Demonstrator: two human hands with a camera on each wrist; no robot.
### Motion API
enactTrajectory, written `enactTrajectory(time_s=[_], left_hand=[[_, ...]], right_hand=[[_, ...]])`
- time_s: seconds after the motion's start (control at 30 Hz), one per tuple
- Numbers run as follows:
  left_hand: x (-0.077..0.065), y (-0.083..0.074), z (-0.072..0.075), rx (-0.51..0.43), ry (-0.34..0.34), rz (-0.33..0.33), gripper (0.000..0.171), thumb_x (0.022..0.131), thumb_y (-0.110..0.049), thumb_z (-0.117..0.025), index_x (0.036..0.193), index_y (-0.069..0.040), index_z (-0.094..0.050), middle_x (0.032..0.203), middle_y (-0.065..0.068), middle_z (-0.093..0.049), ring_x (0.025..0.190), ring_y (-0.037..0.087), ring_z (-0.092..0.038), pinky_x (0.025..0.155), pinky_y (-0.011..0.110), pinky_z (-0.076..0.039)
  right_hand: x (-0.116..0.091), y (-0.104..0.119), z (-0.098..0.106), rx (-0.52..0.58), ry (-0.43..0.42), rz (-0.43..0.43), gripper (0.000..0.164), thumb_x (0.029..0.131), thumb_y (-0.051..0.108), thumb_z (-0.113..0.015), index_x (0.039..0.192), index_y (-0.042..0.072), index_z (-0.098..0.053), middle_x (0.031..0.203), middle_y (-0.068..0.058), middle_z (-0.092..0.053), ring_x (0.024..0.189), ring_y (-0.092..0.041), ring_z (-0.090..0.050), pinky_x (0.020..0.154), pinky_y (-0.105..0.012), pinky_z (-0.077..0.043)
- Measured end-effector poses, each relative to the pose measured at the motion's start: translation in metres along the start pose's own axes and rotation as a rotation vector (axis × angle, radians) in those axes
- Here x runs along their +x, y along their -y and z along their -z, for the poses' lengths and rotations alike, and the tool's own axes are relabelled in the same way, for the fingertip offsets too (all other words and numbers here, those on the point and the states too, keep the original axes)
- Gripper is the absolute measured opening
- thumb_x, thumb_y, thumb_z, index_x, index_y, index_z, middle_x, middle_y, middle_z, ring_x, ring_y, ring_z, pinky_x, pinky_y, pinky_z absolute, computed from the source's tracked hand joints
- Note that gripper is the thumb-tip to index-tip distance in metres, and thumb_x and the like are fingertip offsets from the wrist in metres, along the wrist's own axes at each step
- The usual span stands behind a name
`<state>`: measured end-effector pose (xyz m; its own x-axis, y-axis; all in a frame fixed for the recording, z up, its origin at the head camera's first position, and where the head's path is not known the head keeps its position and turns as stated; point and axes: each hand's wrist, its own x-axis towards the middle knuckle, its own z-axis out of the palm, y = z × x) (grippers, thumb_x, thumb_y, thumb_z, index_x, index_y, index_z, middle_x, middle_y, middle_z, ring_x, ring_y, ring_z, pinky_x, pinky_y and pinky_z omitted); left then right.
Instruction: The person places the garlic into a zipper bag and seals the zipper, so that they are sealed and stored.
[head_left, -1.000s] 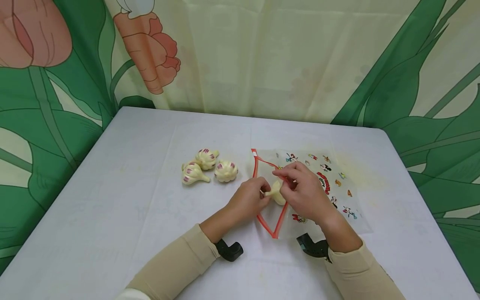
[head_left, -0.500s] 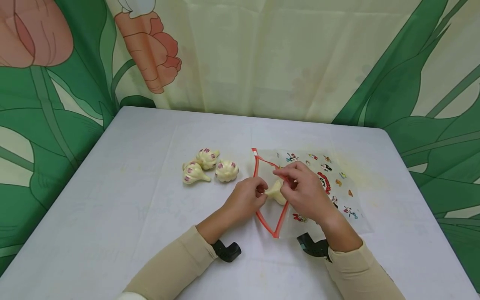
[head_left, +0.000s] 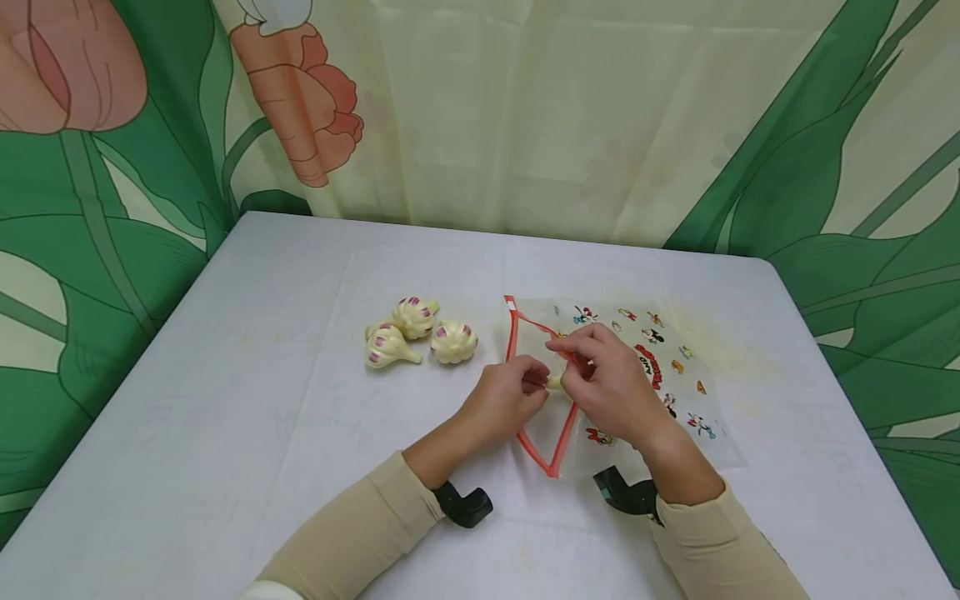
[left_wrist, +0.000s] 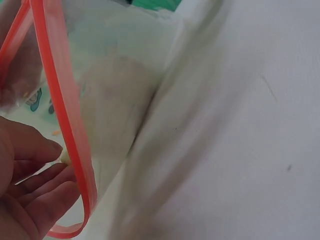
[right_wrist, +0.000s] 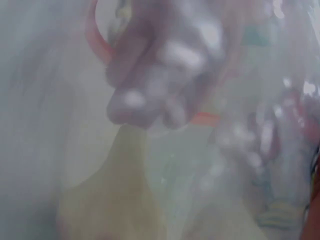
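A clear zip bag (head_left: 678, 392) with a red-edged mouth and cartoon prints lies flat, its mouth held apart. My right hand (head_left: 615, 383) pinches the red edge (head_left: 564, 433) of the upper side. My left hand (head_left: 504, 398) reaches into the mouth, thumb and fingers at the stem of a garlic bulb (head_left: 554, 383). Most of that bulb is hidden behind my right hand in the head view. Through the plastic, the left wrist view shows its pale body (left_wrist: 117, 105) inside the bag. In the right wrist view, the fingertips (right_wrist: 132, 107) meet the garlic stem (right_wrist: 131, 145).
Left of the bag, three more garlic bulbs (head_left: 414, 318) with purple marks sit close together on the white-covered table (head_left: 225, 400). Behind the table's far edge hangs a curtain (head_left: 525, 125) printed with flowers and leaves.
My left hand drew back slightly to the left, then moved right. The garlic bulb has gone deeper into the bag, behind my right hand, which keeps its place. The other bulbs stay put.
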<state>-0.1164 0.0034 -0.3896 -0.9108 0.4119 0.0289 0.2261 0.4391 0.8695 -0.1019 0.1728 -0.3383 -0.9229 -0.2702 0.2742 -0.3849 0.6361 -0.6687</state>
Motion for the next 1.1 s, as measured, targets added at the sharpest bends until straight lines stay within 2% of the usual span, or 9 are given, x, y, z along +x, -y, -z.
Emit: enactTrajectory(time_s=[0.27, 0.4, 0.77, 0.97, 1.1], left_hand=[[0.003, 0.001, -0.007, -0.161, 0.067, 0.088, 0.026, 0.092, -0.005, -0.07, 0.117, 0.0, -0.064, 0.107, 0.006, -0.07, 0.094, 0.012, -0.069, 0.08, 0.022, -0.055], [0.005, 0.002, -0.009, -0.213, 0.084, 0.104, 0.029, 0.092, -0.007, -0.071, 0.119, -0.002, -0.062, 0.107, 0.003, -0.069, 0.095, 0.01, -0.068, 0.08, 0.022, -0.055], [0.01, 0.0, -0.017, -0.219, 0.096, 0.108, 0.027, 0.093, -0.013, -0.072, 0.116, -0.004, -0.063, 0.102, -0.003, -0.069, 0.093, 0.006, -0.066, 0.08, 0.021, -0.054], [0.014, 0.002, -0.023, -0.171, 0.102, 0.092, 0.027, 0.093, -0.014, -0.072, 0.116, -0.003, -0.063, 0.098, -0.004, -0.068, 0.087, 0.005, -0.063, 0.076, 0.019, -0.052], [0.014, 0.002, -0.022, -0.177, 0.115, 0.115, 0.027, 0.093, -0.015, -0.072, 0.117, -0.004, -0.063, 0.1, -0.005, -0.068, 0.09, 0.005, -0.063, 0.078, 0.02, -0.053]], right_hand=[[0.0, 0.0, 0.0, -0.006, -0.005, 0.026, 0.032, 0.087, -0.008, -0.056, 0.11, 0.003, -0.075, 0.098, -0.003, -0.058, 0.077, -0.016, -0.051, 0.064, -0.028, -0.046], [0.0, 0.001, 0.0, -0.01, -0.005, 0.029, 0.031, 0.087, -0.008, -0.056, 0.11, 0.002, -0.075, 0.099, -0.003, -0.059, 0.077, -0.016, -0.051, 0.064, -0.028, -0.046], [0.001, 0.001, 0.0, -0.006, 0.001, 0.022, 0.032, 0.087, -0.006, -0.057, 0.111, 0.003, -0.075, 0.1, -0.003, -0.059, 0.08, -0.017, -0.051, 0.066, -0.03, -0.047], [0.0, 0.0, 0.0, -0.013, -0.011, 0.031, 0.032, 0.086, -0.006, -0.057, 0.109, 0.003, -0.075, 0.098, -0.002, -0.059, 0.079, -0.016, -0.052, 0.066, -0.031, -0.046], [0.0, 0.0, 0.0, -0.016, -0.004, 0.019, 0.031, 0.086, -0.006, -0.057, 0.11, 0.003, -0.075, 0.099, -0.002, -0.059, 0.08, -0.016, -0.052, 0.066, -0.031, -0.047]])
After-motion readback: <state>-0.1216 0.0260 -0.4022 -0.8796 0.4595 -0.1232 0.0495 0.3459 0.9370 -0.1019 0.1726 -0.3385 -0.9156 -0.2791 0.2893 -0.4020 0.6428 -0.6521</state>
